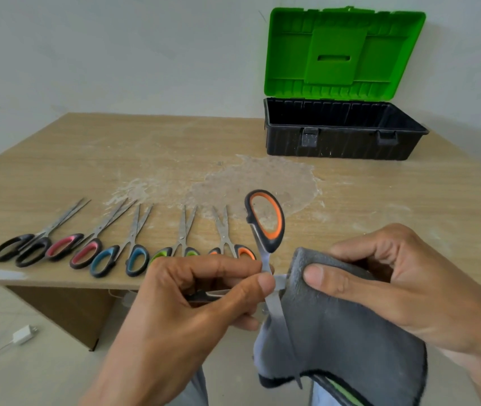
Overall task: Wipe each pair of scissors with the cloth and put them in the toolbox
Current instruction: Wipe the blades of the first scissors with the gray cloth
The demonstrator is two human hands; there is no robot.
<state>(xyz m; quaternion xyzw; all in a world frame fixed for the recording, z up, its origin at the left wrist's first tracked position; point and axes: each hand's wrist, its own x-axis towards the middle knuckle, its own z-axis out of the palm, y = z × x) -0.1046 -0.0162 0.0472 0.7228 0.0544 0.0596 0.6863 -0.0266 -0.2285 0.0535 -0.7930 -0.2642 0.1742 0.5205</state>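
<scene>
**Current state**

- The left hand (204, 294) pinches the open orange-handled scissors (265, 221) at the pivot, between thumb and forefinger. 1 handle loop stands up above the hand. The other handle appears to lie under its fingers.
- The right hand (394, 288) grips the grey cloth (336, 332), with its thumb pressing a fold onto the blade that projects from the left hand's fingertips.
- The 2nd blade hangs bare below the left hand, against the cloth, pointing toward the person's lap.
- 5 more pairs (125, 256) lie in a row on the table (145, 159), just beyond the left hand and out to its left.
- The toolbox (342, 142) stands open, well beyond the right hand. No scissors are visible inside it.

**Hazards from this position**

1. Cut through the cloth: likely if the right thumb draws along the edge rather than the flat of the blade.
2. Blade closure: wiping force may rotate the blades about the pivot and trap the left fingertips, since the pinch does not lock the pivot.
3. Drop: the pinch is shallow, so a snag of cloth on the blade tip could pull the scissors free, with the bare blade pointing downward.
4. Incomplete wipe: the hanging blade may be missed.
</scene>
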